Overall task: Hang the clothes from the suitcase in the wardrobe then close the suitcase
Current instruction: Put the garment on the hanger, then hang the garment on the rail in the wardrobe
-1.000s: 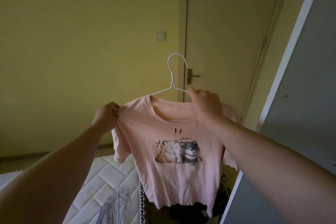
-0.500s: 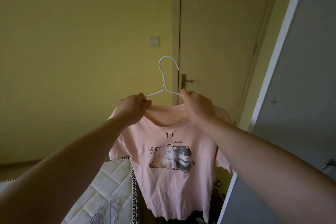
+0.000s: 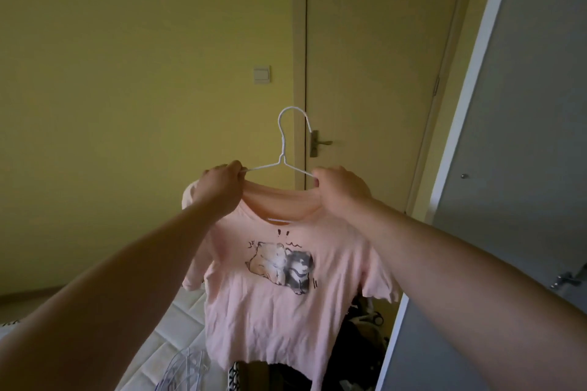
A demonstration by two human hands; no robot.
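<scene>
Head view, single frame.

A pale pink short-sleeved T-shirt [image 3: 270, 311] with a cartoon print of two animals on the chest is held up in the air at about the middle of the view, well above the bed. It is threaded on a thin white wire hanger [image 3: 283, 143], whose hook stands upright and free above the collar.

Left hand [image 3: 222, 182]: fingers are curled round the left arm of the hanger where it enters the neckline, and collar cloth is gripped along with the wire. Right hand [image 3: 340, 187]: closed in the same manner on the right arm of the hanger and the collar edge. The neckline is stretched between the two hands (slack at the front, where it sags in a curve). The hem hangs loose and uneven.

Behind the shirt a yellow wall [image 3: 127, 73] is seen, with a square light switch [image 3: 262, 74] and a closed yellow door [image 3: 365, 57] with a lever handle [image 3: 319, 143]. A grey panel door with a white edge [image 3: 524, 136] fills the right side; a small round knob [image 3: 464, 175] is fixed to it.

Below, a white quilted bed [image 3: 178, 324] is visible, with a few clear hangers [image 3: 187, 368] lying on it. A dark heap [image 3: 286, 374] is noted under the hem; its contents cannot be made out.
</scene>
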